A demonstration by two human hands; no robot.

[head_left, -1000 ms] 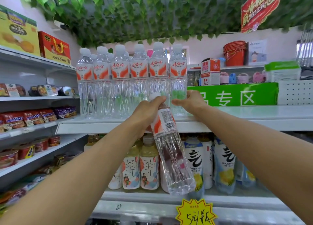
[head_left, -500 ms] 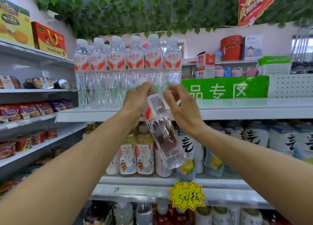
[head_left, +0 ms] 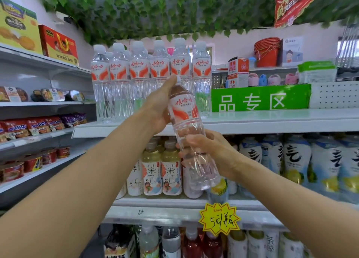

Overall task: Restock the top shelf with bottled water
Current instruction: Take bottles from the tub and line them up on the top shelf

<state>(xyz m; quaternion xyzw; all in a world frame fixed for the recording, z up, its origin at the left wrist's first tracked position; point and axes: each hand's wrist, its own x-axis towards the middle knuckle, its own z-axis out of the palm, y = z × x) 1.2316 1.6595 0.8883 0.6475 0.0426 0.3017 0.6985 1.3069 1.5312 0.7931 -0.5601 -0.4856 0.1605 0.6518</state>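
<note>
You're holding a clear plastic water bottle with a red-and-white label (head_left: 186,133) in both hands, tilted, cap leaning toward eleven o'clock, just in front of the white top shelf (head_left: 272,119) and not yet on it. Your left hand (head_left: 161,110) is wrapping the neck and shoulder; your right hand (head_left: 206,152) is curling around the ribbed lower body.

Here's the risk: the row of matching upright water bottles (head_left: 149,82) is standing tight at ten o'clock, close to the shelf's front lip. Swinging the base up while the bottle is leaning could clip the nearest one and topple it into its neighbours. The thin plastic is probably flexing under your right-hand grip too, so squeezing harder may make it slip.

The open spot is lying at two o'clock, in front of the green sign with white characters (head_left: 260,98). Below, at six o'clock, tea bottles with pale labels (head_left: 161,172) are crowding the lower shelf. Green artificial leaves (head_left: 155,10) are hanging overhead.
</note>
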